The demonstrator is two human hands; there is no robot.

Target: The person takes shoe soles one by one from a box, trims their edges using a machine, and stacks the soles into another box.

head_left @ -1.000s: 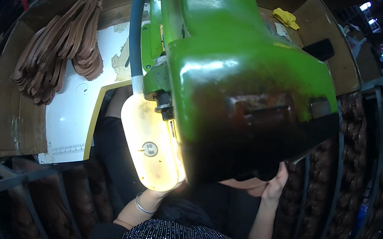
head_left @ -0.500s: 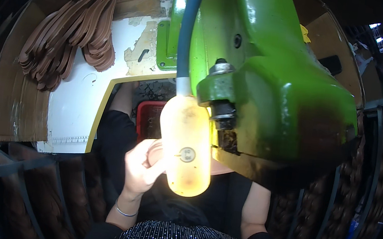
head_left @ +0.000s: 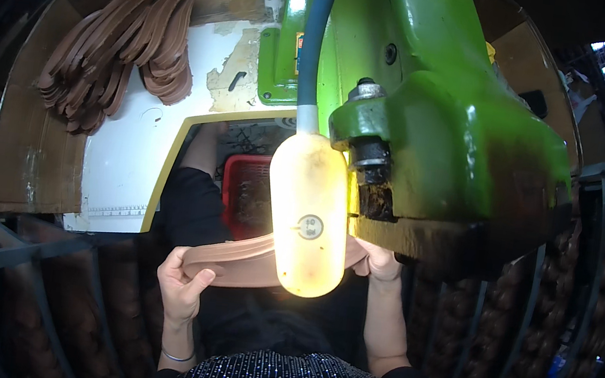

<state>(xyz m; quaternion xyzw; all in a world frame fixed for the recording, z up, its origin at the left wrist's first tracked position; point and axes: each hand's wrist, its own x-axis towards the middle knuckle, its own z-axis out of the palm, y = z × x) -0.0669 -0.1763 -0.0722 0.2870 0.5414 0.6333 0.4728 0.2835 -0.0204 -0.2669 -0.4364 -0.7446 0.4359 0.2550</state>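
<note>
A pinkish-brown shoe sole (head_left: 240, 266) stretches sideways in front of my body, slightly bent, held at both ends. My left hand (head_left: 182, 284) grips its left end, thumb on the near face and fingers behind. At the other end my right hand (head_left: 382, 263) pinches the sole close to the dark underside of the green machine (head_left: 466, 149). A glowing oblong lamp (head_left: 301, 261) on a blue-grey flexible neck hides the middle of the sole.
A fanned pile of brown soles (head_left: 127, 47) lies on the white tabletop (head_left: 120, 167), inside cardboard walls (head_left: 42, 157). Below the yellow-edged cutout sits a red basket (head_left: 228, 195). Racks (head_left: 578, 283) hung with brown pieces flank me on both sides.
The sole has swung out from behind the lamp and now spans between my hands. My left hand has moved left and down; my right hand has come into sight at its right end.
</note>
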